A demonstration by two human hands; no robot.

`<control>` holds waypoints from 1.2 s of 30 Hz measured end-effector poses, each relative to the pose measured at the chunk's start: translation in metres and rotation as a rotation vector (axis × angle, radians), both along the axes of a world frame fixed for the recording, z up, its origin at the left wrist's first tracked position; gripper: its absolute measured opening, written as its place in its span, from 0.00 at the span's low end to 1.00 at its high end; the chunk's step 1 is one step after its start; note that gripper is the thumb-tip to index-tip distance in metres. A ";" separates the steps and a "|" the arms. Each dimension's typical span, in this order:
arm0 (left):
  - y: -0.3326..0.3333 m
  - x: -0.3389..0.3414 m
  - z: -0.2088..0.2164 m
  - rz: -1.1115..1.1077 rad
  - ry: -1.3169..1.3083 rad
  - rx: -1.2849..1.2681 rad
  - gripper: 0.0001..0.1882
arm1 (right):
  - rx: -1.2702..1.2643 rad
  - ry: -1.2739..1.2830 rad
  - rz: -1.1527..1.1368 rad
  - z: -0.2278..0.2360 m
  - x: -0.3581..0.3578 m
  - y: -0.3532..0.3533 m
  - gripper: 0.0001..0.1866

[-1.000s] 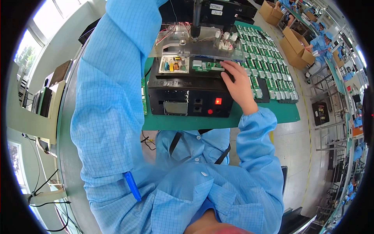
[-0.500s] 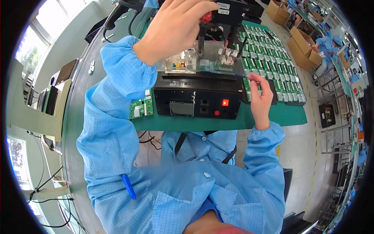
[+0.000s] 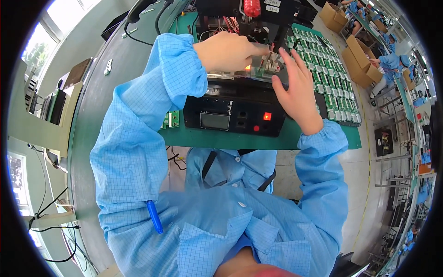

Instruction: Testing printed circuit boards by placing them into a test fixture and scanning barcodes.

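A black test fixture point(image 3: 180, 111) with a small grey screen and a lit red button stands in front of me. My left hand point(image 3: 226, 51) is over its clear top plate, index finger stretched toward a cluster of white connectors point(image 3: 275, 62). Its thumb sits apart below the index; the other fingers are partly hidden. My right hand point(image 3: 297, 87) is open at the fixture's right side, fingers spread, their tips close to the connectors. Behind the hands is the fixture's red handle point(image 3: 252, 8), which neither hand touches. Whatever lies under my left palm is hidden.
Rows of green circuit boards point(image 3: 330, 76) cover the mat's right side. More green boards point(image 3: 172, 120) lie left of the fixture, partly behind my sleeve. Black cables point(image 3: 161, 18) run at the back left. Cardboard boxes point(image 3: 361, 60) and co-workers are farther right.
My left hand has let go of the red handle and come down over the clear plate. The handle now stands farther back. My right hand has moved up and left toward the connectors.
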State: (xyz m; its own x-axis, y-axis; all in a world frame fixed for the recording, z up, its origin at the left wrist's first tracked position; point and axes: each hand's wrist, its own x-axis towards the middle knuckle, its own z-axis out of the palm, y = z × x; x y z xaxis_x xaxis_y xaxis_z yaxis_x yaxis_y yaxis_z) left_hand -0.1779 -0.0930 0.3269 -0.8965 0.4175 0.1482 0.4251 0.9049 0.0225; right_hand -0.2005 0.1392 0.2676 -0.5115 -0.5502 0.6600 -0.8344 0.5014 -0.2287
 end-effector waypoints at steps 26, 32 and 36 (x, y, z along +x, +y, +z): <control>-0.010 0.004 -0.006 -0.130 0.137 -0.073 0.33 | 0.221 0.203 -0.066 0.015 -0.002 -0.018 0.44; 0.002 0.005 0.001 -0.103 0.048 -0.056 0.34 | 0.277 0.132 -0.146 0.007 -0.001 -0.007 0.44; 0.005 -0.001 -0.007 -0.066 0.060 -0.016 0.25 | 0.310 0.127 -0.162 0.002 -0.005 0.001 0.46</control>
